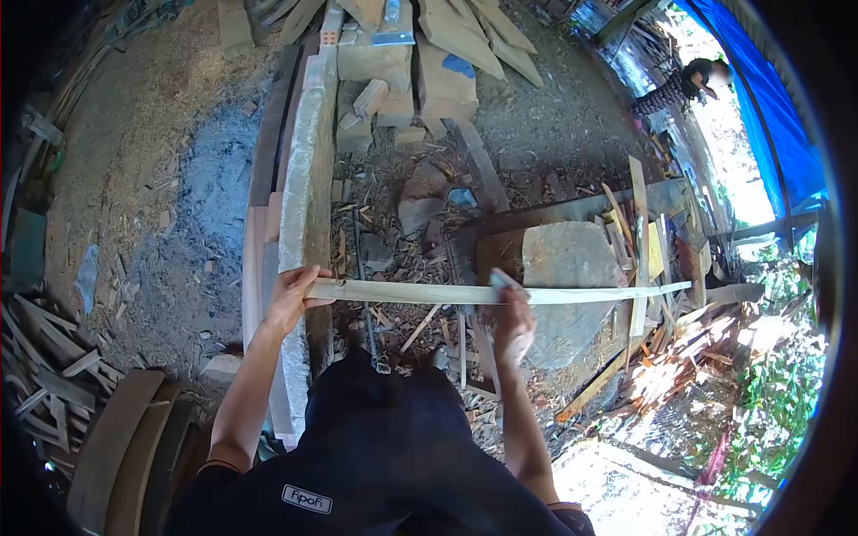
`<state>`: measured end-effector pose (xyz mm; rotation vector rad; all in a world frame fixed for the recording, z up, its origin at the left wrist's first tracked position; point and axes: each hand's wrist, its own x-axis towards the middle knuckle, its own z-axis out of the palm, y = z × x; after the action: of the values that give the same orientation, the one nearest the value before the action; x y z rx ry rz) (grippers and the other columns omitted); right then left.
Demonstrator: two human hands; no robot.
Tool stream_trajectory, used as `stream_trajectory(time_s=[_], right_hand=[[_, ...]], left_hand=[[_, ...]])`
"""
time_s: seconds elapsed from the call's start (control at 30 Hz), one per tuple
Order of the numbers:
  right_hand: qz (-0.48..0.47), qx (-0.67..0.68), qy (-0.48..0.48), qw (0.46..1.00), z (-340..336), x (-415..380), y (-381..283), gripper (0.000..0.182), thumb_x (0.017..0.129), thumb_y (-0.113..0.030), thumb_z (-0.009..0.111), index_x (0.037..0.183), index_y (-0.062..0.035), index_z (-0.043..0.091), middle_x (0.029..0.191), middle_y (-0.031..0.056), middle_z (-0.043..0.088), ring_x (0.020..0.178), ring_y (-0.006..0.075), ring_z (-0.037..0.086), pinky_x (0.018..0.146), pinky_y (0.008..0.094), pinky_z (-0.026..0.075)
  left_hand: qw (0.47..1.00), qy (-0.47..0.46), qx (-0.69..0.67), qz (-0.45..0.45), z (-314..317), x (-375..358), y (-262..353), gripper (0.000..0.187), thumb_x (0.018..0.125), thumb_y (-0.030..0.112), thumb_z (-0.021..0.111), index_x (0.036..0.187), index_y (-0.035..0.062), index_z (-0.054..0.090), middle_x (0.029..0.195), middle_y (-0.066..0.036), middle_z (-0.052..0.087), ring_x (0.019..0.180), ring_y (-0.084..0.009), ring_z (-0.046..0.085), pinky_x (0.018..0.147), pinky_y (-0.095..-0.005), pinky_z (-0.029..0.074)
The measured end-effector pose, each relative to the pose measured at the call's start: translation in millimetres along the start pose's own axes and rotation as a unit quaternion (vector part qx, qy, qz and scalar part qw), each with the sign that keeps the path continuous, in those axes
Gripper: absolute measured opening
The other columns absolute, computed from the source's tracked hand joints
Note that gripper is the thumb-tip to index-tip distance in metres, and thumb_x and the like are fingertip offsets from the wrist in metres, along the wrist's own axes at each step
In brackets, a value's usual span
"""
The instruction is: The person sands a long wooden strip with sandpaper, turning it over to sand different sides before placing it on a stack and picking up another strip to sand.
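A long, narrow, pale wooden strip (411, 292) lies crosswise in front of me, its far end reaching over scrap boards on the right. My left hand (290, 297) pinches the strip's left end between thumb and fingers, above a long concrete ledge. Around the strip's middle is my right hand (516, 323), closed and smeared by motion. A small pale flat piece (502, 279) sticks up from its fingers, against the strip; its kind is too blurred to tell.
Below the strip runs the concrete ledge (298, 196). A large slab (572, 255) and scrap boards (639, 241) stand to the right. Curved planks (116, 447) lie lower left. Wood blocks (380, 67) are stacked ahead. Another person (684, 87) is far right, near a blue tarp (760, 98).
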<state>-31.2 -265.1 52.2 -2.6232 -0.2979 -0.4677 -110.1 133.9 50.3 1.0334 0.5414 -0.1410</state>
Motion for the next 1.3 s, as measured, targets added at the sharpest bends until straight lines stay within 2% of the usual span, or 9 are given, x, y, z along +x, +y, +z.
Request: stream_trajectory(time_s=[0.23,0.4,0.47,0.6,0.8,0.9,0.97,1.13,1.3], right_hand=[[-0.223,0.061,-0.059,0.971,17.0,-15.3,-86.9,0.038,0.082,0.004,0.056,0.115,-0.0089,0.071,0.117,0.0117,0.072,0.114,0.0244,0.067,0.088,0.0382,0.049],[-0.074,0.065,-0.038,0.994,-29.4,6.1,-18.6,0.032,0.086,0.003,0.055,0.109,-0.0094,0.074,0.109,0.0100,0.074,0.097,0.0259,0.072,0.082,0.0403,0.058],[-0.026,-0.019,0.059,0.998,-37.2,-2.6,35.2,0.025,0.092,-0.002,0.055,0.109,-0.0077,0.074,0.110,0.0110,0.073,0.093,0.0261,0.073,0.079,0.0353,0.060],[0.001,0.106,0.061,0.993,-2.9,-15.1,25.8,0.035,0.084,0.001,0.058,0.117,-0.0045,0.070,0.122,0.0138,0.070,0.111,0.0312,0.068,0.100,0.0407,0.052],[-0.137,0.083,-0.070,0.985,4.3,-26.2,19.1,0.033,0.100,-0.011,0.049,0.129,-0.0087,0.063,0.127,0.0084,0.068,0.127,0.0272,0.058,0.110,0.0433,0.040],[0.025,0.005,-0.064,0.998,-21.7,-5.8,89.0,0.027,0.100,-0.009,0.050,0.121,-0.0041,0.066,0.127,0.0117,0.067,0.116,0.0253,0.063,0.100,0.0388,0.050],[-0.011,-0.052,0.118,0.992,-45.0,0.0,103.8,0.025,0.091,-0.001,0.057,0.111,-0.0040,0.073,0.112,0.0114,0.074,0.104,0.0257,0.069,0.093,0.0380,0.053],[-0.016,0.284,0.014,0.959,1.2,-35.0,32.0,0.036,0.087,0.002,0.060,0.120,-0.0092,0.070,0.123,0.0048,0.069,0.115,0.0218,0.065,0.100,0.0385,0.048],[-0.213,0.082,-0.028,0.973,-18.7,-22.6,21.2,0.034,0.093,-0.002,0.051,0.121,-0.0085,0.069,0.122,0.0067,0.069,0.104,0.0202,0.067,0.077,0.0337,0.052]], left_hand=[[0.989,0.033,0.148,-0.004,3.3,10.5,3.7,0.033,0.100,0.026,0.063,0.102,-0.0069,0.068,0.096,-0.012,0.069,0.085,-0.0197,0.071,0.071,-0.0348,0.066],[0.952,0.020,0.306,-0.002,12.0,6.2,9.9,0.035,0.099,0.034,0.064,0.109,0.0008,0.070,0.111,-0.010,0.068,0.099,-0.0215,0.068,0.083,-0.0413,0.062],[0.578,0.185,0.724,0.330,56.9,-10.2,10.9,0.043,0.093,0.044,0.068,0.121,0.0114,0.068,0.134,-0.009,0.057,0.123,-0.0241,0.056,0.105,-0.0512,0.047],[0.496,-0.012,0.764,0.412,126.5,0.1,-25.4,0.059,0.085,0.053,0.070,0.131,0.0186,0.060,0.136,-0.009,0.056,0.129,-0.0267,0.053,0.108,-0.0503,0.040],[0.590,-0.080,0.778,0.200,148.1,37.2,-52.2,0.044,0.080,0.044,0.075,0.115,0.0200,0.064,0.103,-0.006,0.071,0.095,-0.0285,0.070,0.081,-0.0485,0.052],[0.585,-0.035,0.767,0.264,120.3,25.9,-54.9,0.035,0.079,0.040,0.075,0.104,0.0179,0.064,0.101,-0.005,0.070,0.094,-0.0280,0.070,0.075,-0.0481,0.051],[0.582,-0.018,0.763,0.281,101.5,14.9,-51.3,0.031,0.078,0.039,0.075,0.099,0.0172,0.065,0.094,-0.005,0.070,0.090,-0.0289,0.070,0.072,-0.0462,0.052],[0.579,0.024,0.764,0.283,40.5,0.0,-28.5,0.035,0.070,0.034,0.085,0.084,0.0120,0.062,0.078,-0.007,0.067,0.079,-0.0305,0.069,0.068,-0.0430,0.053],[0.587,0.017,0.772,0.243,25.6,-19.1,-3.0,0.044,0.065,0.038,0.088,0.080,0.0080,0.059,0.079,-0.009,0.066,0.078,-0.0311,0.068,0.069,-0.0436,0.053]])
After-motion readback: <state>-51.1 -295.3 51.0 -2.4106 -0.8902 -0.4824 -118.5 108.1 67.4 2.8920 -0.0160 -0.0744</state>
